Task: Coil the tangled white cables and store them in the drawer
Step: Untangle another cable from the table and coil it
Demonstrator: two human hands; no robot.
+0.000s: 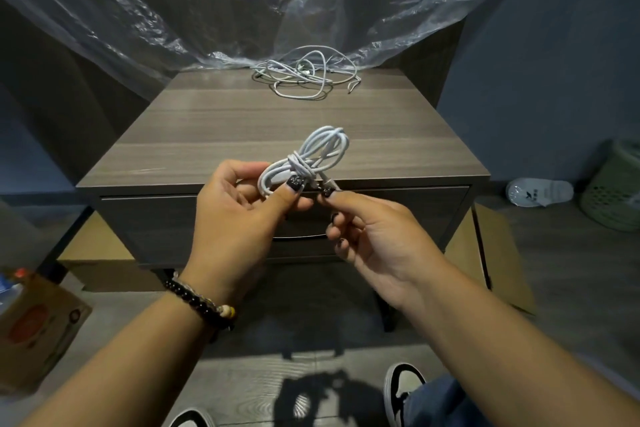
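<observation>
One tangled cable heap [304, 73] on wooden nightstand [207, 135]; plastic sheet [173, 4] behind.

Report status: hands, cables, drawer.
Left hand grips coiled white cable; right hand pinches its loose end. Tangled cables at nightstand's back edge. Drawer closed, both hands occupied.

One coiled cable [304, 160], one tangle [304, 75].

No words or numbers could be read. The brown cardboard box [38, 326] at the lower left had a red round label, and the white slipper [538, 191] at the right had a small dark mark, both too blurry.
</observation>
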